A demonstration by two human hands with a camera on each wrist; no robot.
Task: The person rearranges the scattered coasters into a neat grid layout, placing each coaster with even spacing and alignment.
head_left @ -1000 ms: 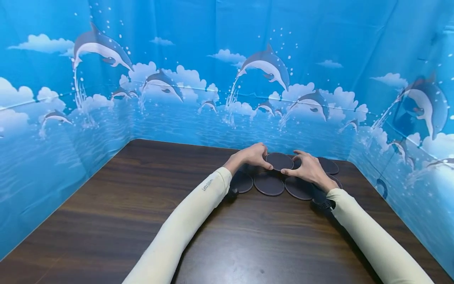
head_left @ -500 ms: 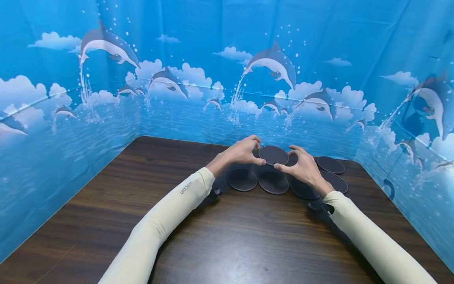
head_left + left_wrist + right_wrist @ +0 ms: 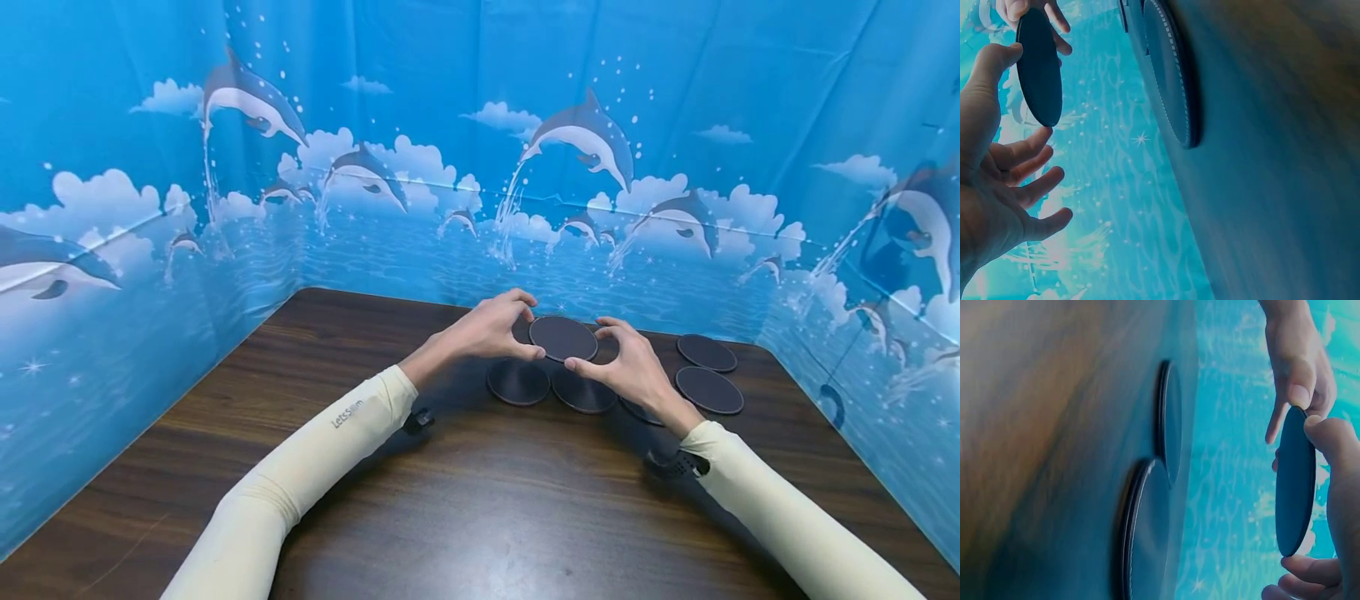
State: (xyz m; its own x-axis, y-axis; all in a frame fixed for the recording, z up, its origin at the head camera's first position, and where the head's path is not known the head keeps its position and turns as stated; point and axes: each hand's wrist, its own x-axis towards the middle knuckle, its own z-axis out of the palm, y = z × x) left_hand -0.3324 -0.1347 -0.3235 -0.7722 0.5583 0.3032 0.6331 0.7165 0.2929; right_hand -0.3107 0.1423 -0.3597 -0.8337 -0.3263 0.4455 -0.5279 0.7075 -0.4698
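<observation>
A round dark coaster with a pale edge is held above the table between both hands. My left hand grips its left edge, with the thumb at the near side and the fingertips farther round the rim. From the other side my right hand holds the right edge between thumb and fingers. Both wrist views show the held coaster clear of the tabletop. Just below it lie two matching coasters, one to the left and one in the middle. A third coaster is mostly hidden by the right hand.
Farther right, two more coasters lie flat, a nearer coaster and a farther coaster. The dark wooden table ends at a blue dolphin-print curtain behind the hands. A small black device shows under the left wrist.
Both hands have carried the coaster to the left over the row of coasters. The two coasters at the right have come into fuller view, and the head view has turned slightly left.
</observation>
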